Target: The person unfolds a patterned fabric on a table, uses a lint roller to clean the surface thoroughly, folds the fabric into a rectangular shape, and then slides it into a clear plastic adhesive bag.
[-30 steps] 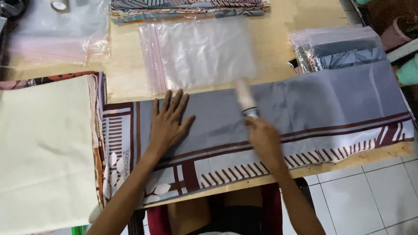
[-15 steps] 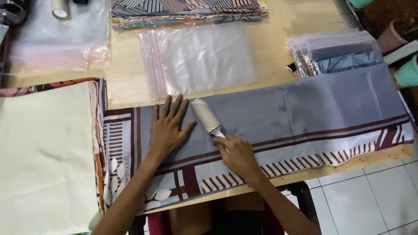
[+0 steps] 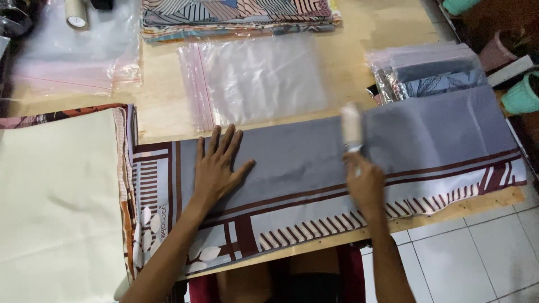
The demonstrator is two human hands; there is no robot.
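Left hand (image 3: 216, 168) flat, fingers wide, should pin the grey scarf (image 3: 314, 168) taut while right hand (image 3: 365, 185), gripping lint roller (image 3: 352, 128), rolls w/ even strokes

A person's left hand (image 3: 218, 168) lies flat, fingers spread, on a long folded grey cloth with dark red stripes and white leaf print (image 3: 314, 174) spread across a pale wooden table (image 3: 348, 56). The right hand (image 3: 365, 185) grips a blurred white lint roller (image 3: 352, 128) pressed on the cloth. Behind lies a clear zip-top plastic bag (image 3: 258, 81). A cream fabric sheet (image 3: 53, 196) sits at left.
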